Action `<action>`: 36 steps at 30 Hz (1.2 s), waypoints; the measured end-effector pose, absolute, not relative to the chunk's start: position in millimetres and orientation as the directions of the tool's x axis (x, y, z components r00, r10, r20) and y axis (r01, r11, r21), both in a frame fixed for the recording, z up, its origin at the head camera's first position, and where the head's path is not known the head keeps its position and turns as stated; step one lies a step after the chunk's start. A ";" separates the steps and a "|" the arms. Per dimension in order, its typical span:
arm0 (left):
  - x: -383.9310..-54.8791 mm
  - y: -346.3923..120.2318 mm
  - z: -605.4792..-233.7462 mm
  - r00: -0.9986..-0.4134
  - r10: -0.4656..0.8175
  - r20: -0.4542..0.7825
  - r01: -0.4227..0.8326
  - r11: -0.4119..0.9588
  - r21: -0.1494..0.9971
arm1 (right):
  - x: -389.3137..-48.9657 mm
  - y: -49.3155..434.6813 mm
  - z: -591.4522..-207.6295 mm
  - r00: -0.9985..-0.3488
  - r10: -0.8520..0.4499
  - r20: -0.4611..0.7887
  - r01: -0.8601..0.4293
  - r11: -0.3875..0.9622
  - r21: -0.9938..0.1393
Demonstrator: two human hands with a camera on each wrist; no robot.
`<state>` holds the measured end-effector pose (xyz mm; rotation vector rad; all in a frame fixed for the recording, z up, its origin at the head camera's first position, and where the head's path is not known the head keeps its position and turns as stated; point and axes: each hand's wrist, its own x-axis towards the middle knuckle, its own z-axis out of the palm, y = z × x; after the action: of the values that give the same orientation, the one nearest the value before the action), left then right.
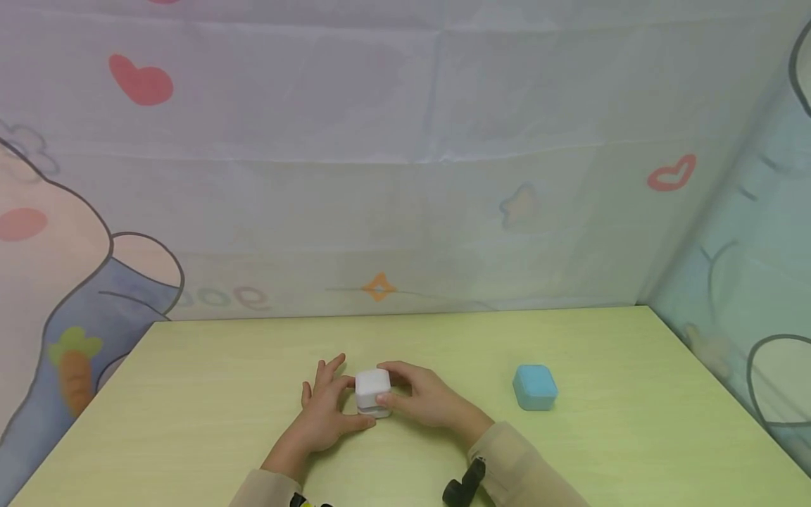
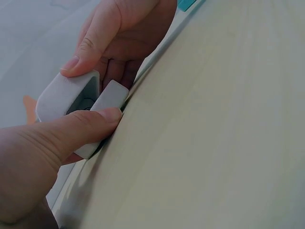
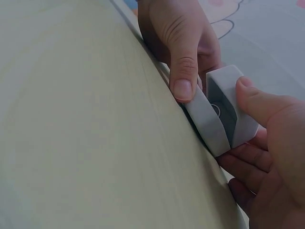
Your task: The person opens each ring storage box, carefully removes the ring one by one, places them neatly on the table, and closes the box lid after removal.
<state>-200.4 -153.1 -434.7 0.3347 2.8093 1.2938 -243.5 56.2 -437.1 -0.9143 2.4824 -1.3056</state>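
A small white ring box (image 1: 372, 384) with rounded corners sits on the table in front of me, its lid partly raised. My left hand (image 1: 322, 417) pinches the base (image 3: 206, 121) low down, thumb on the near side. From the other side my right hand (image 1: 423, 398) grips the lid (image 2: 64, 95), its thumb on the lid's near face. Through the gap, a thin ring (image 3: 217, 109) shows against the dark inside in the right wrist view. Fingers hide parts of the box's sides.
To the right on the pale yellow-green table (image 1: 209, 408) stands a light blue rounded box (image 1: 535, 387), closed. Behind the table's back edge hangs a printed cloth (image 1: 380, 211), with another cloth wall (image 1: 747, 282) on the right side.
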 end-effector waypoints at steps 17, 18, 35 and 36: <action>-201.7 -153.6 -435.6 -0.977 0.205 0.055 0.176 0.635 0.752 | -242.2 55.6 -434.1 -0.795 -0.596 0.113 -0.422 0.410 -0.809; -201.5 -153.7 -435.5 -0.977 0.205 0.055 0.175 0.635 0.753 | -241.9 55.7 -433.7 -0.794 -0.597 0.113 -0.422 0.409 -0.809; -199.2 -154.8 -433.9 -0.976 0.208 0.062 0.184 0.640 0.746 | -242.0 53.2 -433.2 -0.794 -0.597 0.114 -0.413 0.391 -0.823; -199.0 -154.8 -433.7 -0.976 0.208 0.062 0.183 0.641 0.745 | -242.1 53.2 -433.1 -0.794 -0.598 0.114 -0.413 0.393 -0.822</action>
<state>-199.0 -154.8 -433.7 0.3360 2.8187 1.2754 -242.1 53.2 -433.1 -0.9017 2.4481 -1.3561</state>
